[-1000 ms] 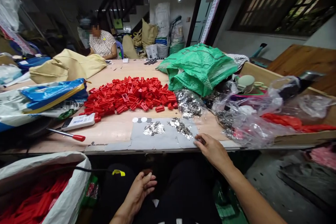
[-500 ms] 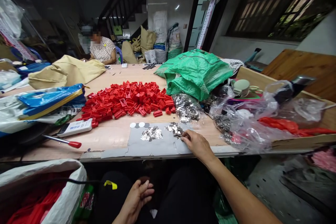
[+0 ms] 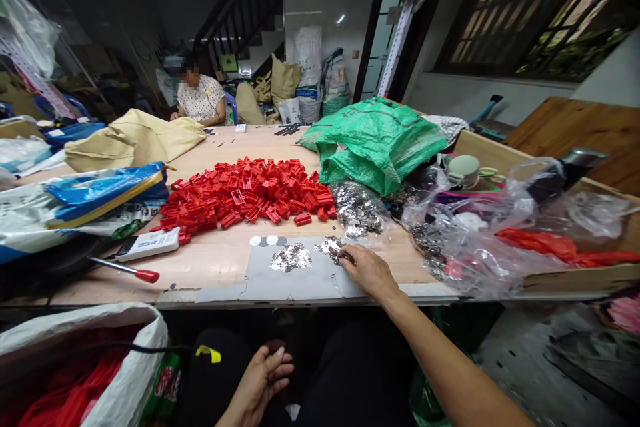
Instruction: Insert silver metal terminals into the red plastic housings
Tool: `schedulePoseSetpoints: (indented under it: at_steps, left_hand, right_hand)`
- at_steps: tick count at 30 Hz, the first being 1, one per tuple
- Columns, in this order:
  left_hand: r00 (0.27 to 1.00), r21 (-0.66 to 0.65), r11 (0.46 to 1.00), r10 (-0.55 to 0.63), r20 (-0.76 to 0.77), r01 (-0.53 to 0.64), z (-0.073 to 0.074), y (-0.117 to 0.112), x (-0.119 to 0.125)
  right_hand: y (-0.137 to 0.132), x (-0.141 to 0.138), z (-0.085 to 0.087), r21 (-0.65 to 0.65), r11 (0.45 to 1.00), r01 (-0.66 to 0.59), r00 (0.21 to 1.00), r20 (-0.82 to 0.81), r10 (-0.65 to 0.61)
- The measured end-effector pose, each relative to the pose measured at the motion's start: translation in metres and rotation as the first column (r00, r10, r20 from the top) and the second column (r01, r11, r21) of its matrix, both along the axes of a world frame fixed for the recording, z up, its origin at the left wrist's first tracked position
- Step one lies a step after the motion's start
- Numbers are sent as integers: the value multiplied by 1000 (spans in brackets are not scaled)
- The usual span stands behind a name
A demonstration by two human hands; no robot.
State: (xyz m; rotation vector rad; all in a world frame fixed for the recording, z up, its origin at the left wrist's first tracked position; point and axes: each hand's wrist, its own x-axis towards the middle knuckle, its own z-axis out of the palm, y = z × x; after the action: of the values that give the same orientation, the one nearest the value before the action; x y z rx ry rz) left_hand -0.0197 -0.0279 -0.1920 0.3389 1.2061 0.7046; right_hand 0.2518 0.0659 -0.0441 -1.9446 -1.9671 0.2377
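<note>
My right hand (image 3: 367,271) rests on the grey mat (image 3: 295,277) at the table's near edge. Its fingertips are pinched together in the right-hand small pile of shiny metal bits (image 3: 330,247). Left of it on the mat lies a second small pile of metal bits (image 3: 291,257). Below the table, my left hand (image 3: 263,380) lies in my lap, fingers loosely curled, nothing visible in it. Behind the mat spreads a big heap of red plastic parts (image 3: 247,195). To its right sits a larger mound of metal bits (image 3: 356,205).
A green bag (image 3: 375,137) and clear plastic bags (image 3: 480,227) crowd the right side. At left lie a white remote-like device (image 3: 147,244), a red-tipped tool (image 3: 125,269) and a blue-white sack (image 3: 75,197). A white sack of red parts (image 3: 80,373) stands below. Another person (image 3: 200,97) sits at the far end.
My right hand slid left along the mat from its right edge into the right-hand pile of metal bits. My left hand stayed in my lap.
</note>
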Motion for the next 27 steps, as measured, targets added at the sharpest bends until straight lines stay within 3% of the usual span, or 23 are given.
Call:
schedulePoseSetpoints:
  at_steps: [5,18,27]
  left_hand:
    - [1000,11,1000,-10,1,10,-2,0,1]
    - [999,26,999,-31,-21,31,-7,1,-1]
    - [999,31,999,-35,-8,36,-9,1,0]
  right_hand:
    - [-2,12,2,-12,1000,7,1000,-6,-7]
    - [2,-5,-2,-10,996,-91,993,-70,90]
    - [-1,-4,0,-14,998,-55,998,-31,55]
